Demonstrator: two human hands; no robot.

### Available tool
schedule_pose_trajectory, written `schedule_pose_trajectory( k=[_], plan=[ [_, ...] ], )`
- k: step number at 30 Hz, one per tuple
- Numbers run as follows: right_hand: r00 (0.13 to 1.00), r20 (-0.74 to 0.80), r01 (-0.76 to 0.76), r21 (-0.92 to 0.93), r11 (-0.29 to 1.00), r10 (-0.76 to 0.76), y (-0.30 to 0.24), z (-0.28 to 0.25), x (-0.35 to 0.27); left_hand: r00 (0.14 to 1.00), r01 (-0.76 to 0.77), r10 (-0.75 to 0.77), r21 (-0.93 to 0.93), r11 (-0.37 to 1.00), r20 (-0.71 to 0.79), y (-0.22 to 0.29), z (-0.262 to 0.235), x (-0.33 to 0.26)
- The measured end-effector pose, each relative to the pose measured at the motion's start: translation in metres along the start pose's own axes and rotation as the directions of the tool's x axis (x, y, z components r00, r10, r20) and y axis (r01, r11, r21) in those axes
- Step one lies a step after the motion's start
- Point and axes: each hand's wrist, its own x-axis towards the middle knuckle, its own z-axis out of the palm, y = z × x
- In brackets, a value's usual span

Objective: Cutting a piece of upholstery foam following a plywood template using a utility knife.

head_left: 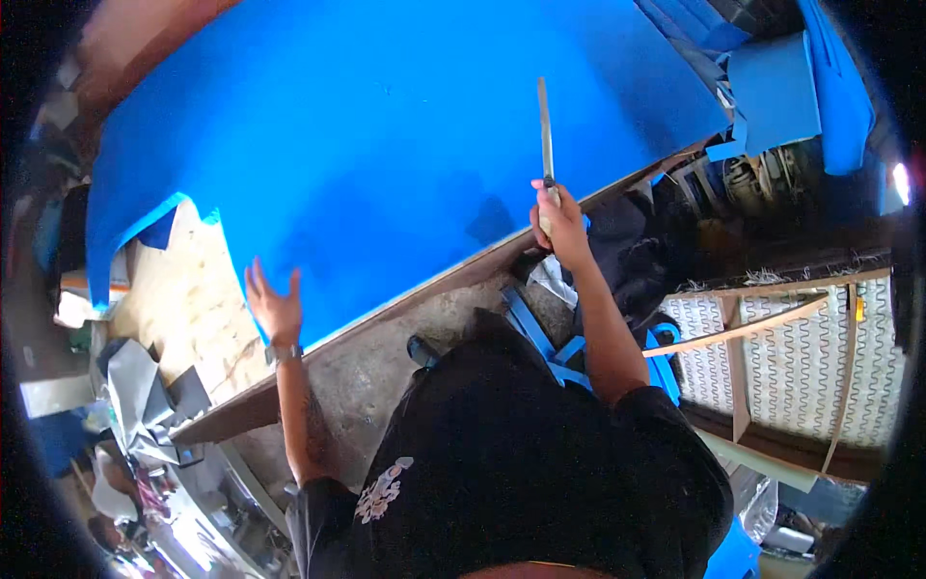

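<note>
Head view: the blue sheet (386, 145) covered most of the counter (183, 318), its near edge running along the counter's own near edge. At the left it was notched, baring pale board, and a narrow tail (102, 241) of the sheet hung down past the notch.

Left hand (277, 311): fingers spread, nothing gripped, over the sheet's lower left corner. Slightly blurred; could not tell whether the palm bore down or only hovered.

Right hand (561, 224): closed round the pale handle of a long knife (546, 125), near the counter edge. Blade pointed away from the body, over the sheet. Could not tell whether the tip touched it.

Risks, as judged: with so light or doubtful a hold at the left, the sheet could have slid or rucked under a drag from the blade, sending a line astray. A low tip could have nicked good material. A sweep leftward would have brought the edge toward the bare, spread fingers. The tail looked prone to snagging or tearing if the sheet were pulled.

Off right: loose blue pieces (776, 92) and a sprung frame (786, 357), both apart from the blade.
</note>
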Motion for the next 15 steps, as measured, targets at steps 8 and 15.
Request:
schedule_pose_trajectory(
  k=[8,15],
  plan=[
    [0.999,0.046,0.038,-0.194,0.980,-0.030,0.013,-0.030,0.066,0.970,0.032,-0.098,0.288,0.957,0.221,0.107,0.062,0.005],
    [0.836,0.181,0.510,-0.601,0.615,-0.517,0.072,-0.032,0.169,0.975,0.020,-0.093,0.337,0.941,0.202,0.139,0.118,0.017]
  ],
)
